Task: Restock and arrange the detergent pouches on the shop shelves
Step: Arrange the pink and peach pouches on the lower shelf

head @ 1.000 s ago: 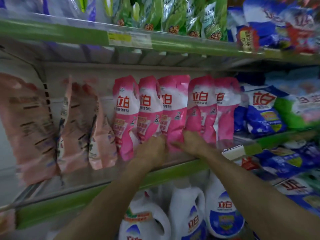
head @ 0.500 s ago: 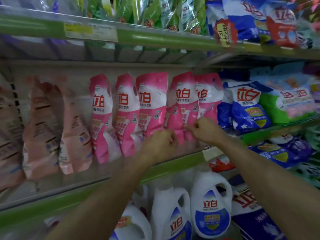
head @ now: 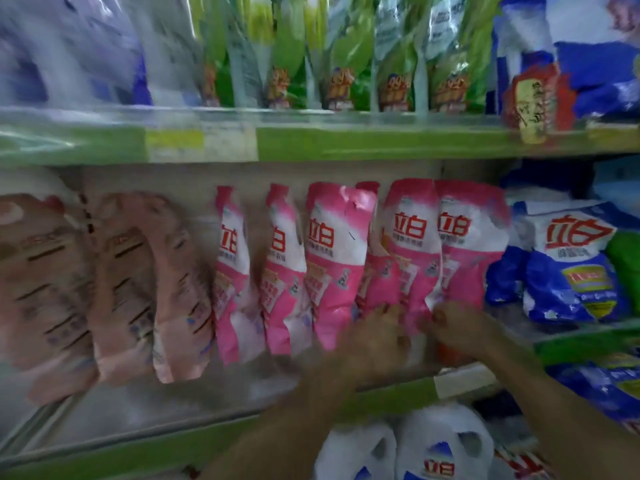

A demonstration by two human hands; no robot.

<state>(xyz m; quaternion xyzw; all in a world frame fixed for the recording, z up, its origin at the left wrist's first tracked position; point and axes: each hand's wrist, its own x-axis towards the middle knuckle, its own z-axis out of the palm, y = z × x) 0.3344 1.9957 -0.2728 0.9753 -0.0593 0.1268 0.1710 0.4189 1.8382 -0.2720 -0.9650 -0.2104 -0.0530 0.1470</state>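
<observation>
A row of pink detergent pouches [head: 336, 258] stands upright on the middle shelf [head: 242, 431]. My left hand [head: 377, 337] grips the bottom of the second pouch from the right [head: 412, 251], fingers curled at its lower edge. Close beside it, my right hand [head: 460, 327] pinches the bottom corner of the rightmost pink pouch [head: 467, 258]. The two pouches overlap and lean against each other. Motion blur hides the fingertips' detail.
Pale pink pouches [head: 121, 289] fill the shelf's left part, with a bare strip in front of them. Blue and white detergent bags [head: 568, 271] crowd the right. Green pouches [head: 346, 64] line the upper shelf. White jugs [head: 440, 448] stand below.
The view has shifted up and left. Both hands have stayed at the bases of the right-hand pink pouches, sitting slightly lower and closer together than before.
</observation>
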